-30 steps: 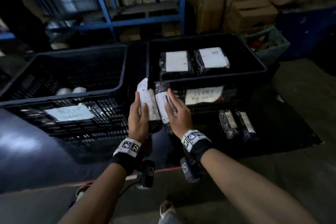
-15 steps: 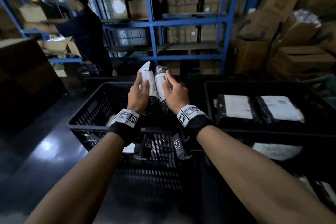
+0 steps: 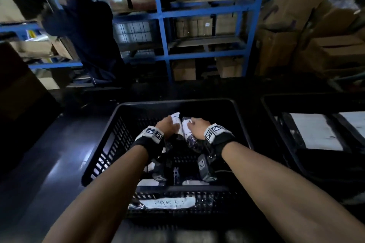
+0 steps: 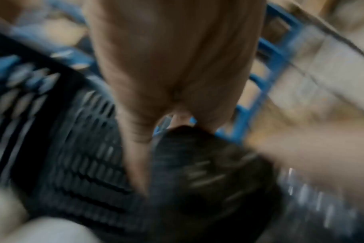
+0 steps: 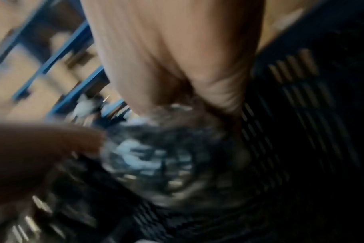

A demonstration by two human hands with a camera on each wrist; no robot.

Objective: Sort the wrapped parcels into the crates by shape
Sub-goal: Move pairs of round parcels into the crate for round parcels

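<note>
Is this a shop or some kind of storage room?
Probably a warehouse or stockroom: blue shelves stacked with cardboard boxes, and black crates where wrapped parcels get sorted.

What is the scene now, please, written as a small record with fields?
left hand: left hand grips the left parcel
right hand: right hand grips the right parcel
position: both parcels held inside the slotted black crate
neighbour crate: second crate at right holds flat parcels
background: blue shelving, another person
</note>
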